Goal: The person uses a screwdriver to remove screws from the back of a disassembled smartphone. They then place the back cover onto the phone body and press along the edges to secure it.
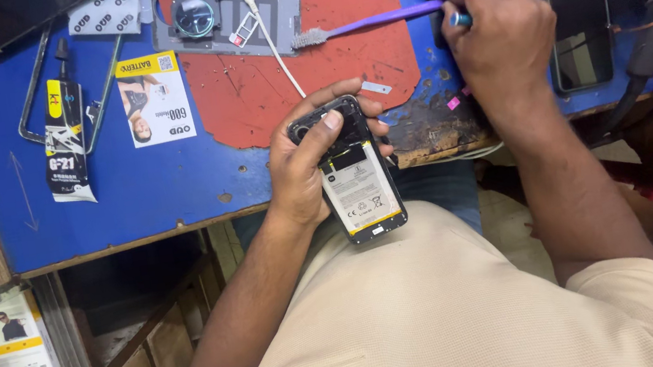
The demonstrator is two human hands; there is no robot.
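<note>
Presently the left hand (302, 161) is gripping an opened phone (349, 173), back cover off and battery showing, with the thumb pressing across the upper part near the camera end. That phone is being held just off the worktop (130, 177) edge, above the person's lap, its long axis running from the camera end at upper left down to the lower right, toward the body.

Meanwhile the right hand (499, 31) is reaching up and away over the worktop, well apart from the phone, and is closing on a small blue-tipped tool (460, 19) (only the tip is showing, so its kind cannot be told). A purple toothbrush (372, 24) is lying just beside that hand, bristles pointing left over the red mat (304, 84).

From the right hand, the phone is lying down and to the left; the left hand is the nearer one, already holding it. A white cable (272, 38) is crossing the mat, and a glue tube (65, 139) is lying at far left.
</note>
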